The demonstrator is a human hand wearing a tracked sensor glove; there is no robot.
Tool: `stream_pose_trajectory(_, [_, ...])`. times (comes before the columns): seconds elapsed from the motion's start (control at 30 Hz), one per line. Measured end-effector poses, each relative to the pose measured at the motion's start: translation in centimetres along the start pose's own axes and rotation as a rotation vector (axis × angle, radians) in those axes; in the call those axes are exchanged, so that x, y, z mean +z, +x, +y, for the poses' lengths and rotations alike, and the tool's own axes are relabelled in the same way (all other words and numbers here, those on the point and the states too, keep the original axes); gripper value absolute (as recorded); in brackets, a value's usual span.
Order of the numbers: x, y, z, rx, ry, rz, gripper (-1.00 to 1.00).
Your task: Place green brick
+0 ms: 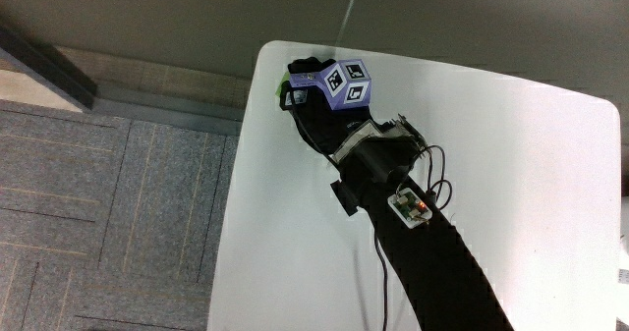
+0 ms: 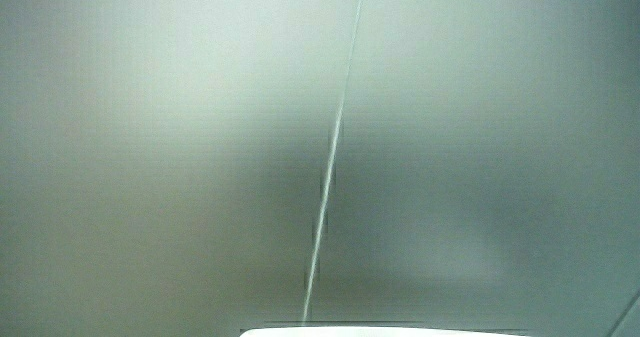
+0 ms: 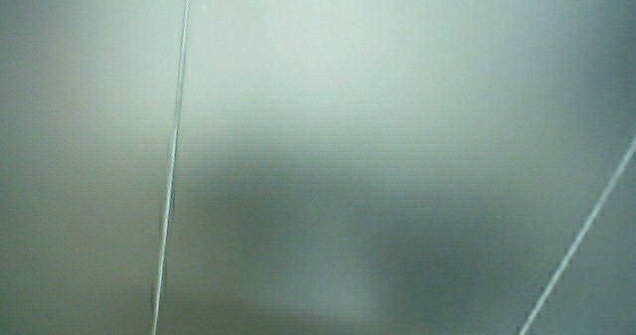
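Note:
In the main view the hand [image 1: 307,103] in its black glove is over the corner of the white table [image 1: 521,184] farthest from the person, its patterned cube [image 1: 346,83] facing up. A sliver of the green brick [image 1: 277,88] shows at the fingertips, close to the table's edge. The fingers are curled down around the brick and the hand hides most of it. I cannot tell whether the brick rests on the table. The forearm stretches back across the table toward the person. Both side views show only a pale wall.
A small circuit board [image 1: 411,206] with thin wires is strapped to the forearm. Grey carpet tiles [image 1: 118,203] lie past the table's edge beside the hand. In a side view a thin strip of the table's edge [image 2: 380,331] shows.

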Motion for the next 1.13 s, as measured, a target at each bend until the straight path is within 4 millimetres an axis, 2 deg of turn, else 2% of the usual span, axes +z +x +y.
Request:
stream_pose_trajectory(0.47, [-2.1, 0.4, -0.3, -0.033, -0.078, -0.033, -1.00])
stream_pose_trajectory(0.5, [-1.8, 0.1, -0.6, -0.028, -0.075, -0.031, -1.00])
stream_pose_trajectory(0.67, [-2.9, 0.9, -0.5, -0.025, -0.088, -0.010, -1.00])
stream_pose_trajectory(0.87, [-3.6, 1.0, -1.6, 0.018, -0.060, -0.014, -1.00])
stream_pose_trajectory(0.97, [-3.2, 0.4, -2.7, 0.059, -0.043, 0.017, -1.00])
stream_pose_trajectory(1.0, [-2.2, -0.6, -3.7, 0.101, -0.013, 0.027, -1.00])
stream_pose_trajectory(1.07, [-1.1, -1.8, -4.8, 0.057, -0.063, -0.035, -1.00])
stream_pose_trajectory(1.13, [-1.5, -2.0, -5.3, 0.087, -0.056, -0.039, -1.00])
